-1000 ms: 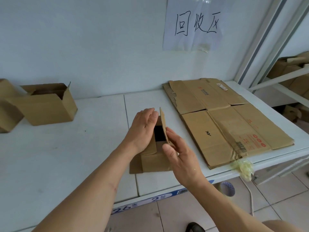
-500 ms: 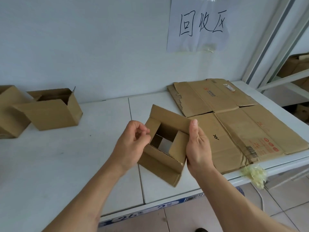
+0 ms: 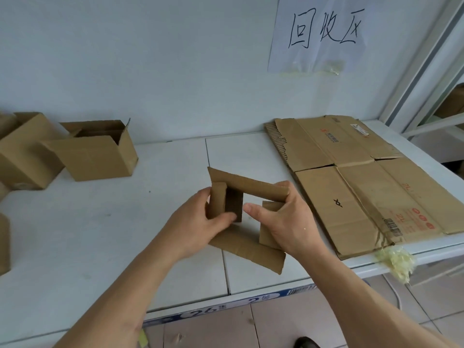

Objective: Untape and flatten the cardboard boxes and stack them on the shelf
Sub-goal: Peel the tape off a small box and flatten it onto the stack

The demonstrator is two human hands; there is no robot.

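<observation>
Small box (image 3: 247,247), held left of flattened stack (image 3: 351,187): left hand (image 3: 200,222) gripped side flap, right hand (image 3: 283,222) pinched top panel; best pushed diagonally, corners opposed

open boxes (image 3: 98,153) left, flattened cardboard (image 3: 351,182) right (both on the shelf (image 3: 125,234)).

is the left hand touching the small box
Touching: the head view shows the left hand gripping the left flap of the small box, thumb and fingers wrapped around it.
</observation>
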